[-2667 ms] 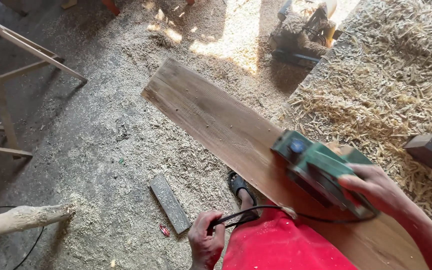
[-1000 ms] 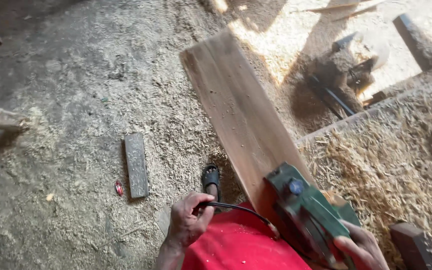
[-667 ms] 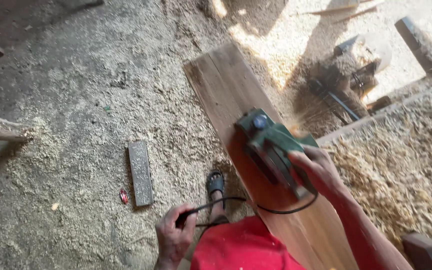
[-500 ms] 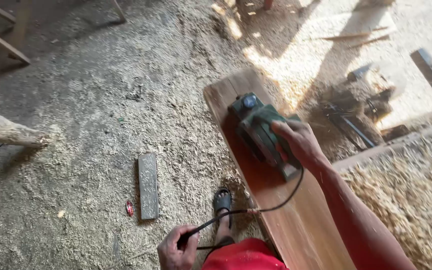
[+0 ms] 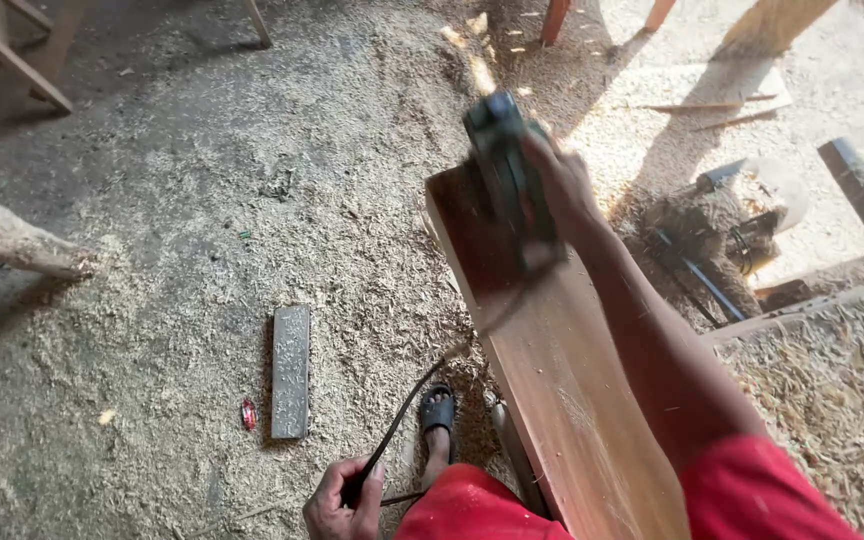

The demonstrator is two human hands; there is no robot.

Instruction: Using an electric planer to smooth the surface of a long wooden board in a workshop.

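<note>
Planer now at the far end of the plank, farther out than half a second ago.

Right hand wrapped tight around the green power planer, blurred, resting on the plank at its far edge, arm stretched out. Left hand low beside the sandalled foot, closed around the black cord as before. Small board lying flat on the sawdust floor, well apart.

The electric planer sits on the far end of the plank, under the right hand. The left hand grips the power cord near the sandalled foot, left of the plank. Farther left, a small wood offcut lies on the sawdust-covered floor, a log beyond it.
</note>
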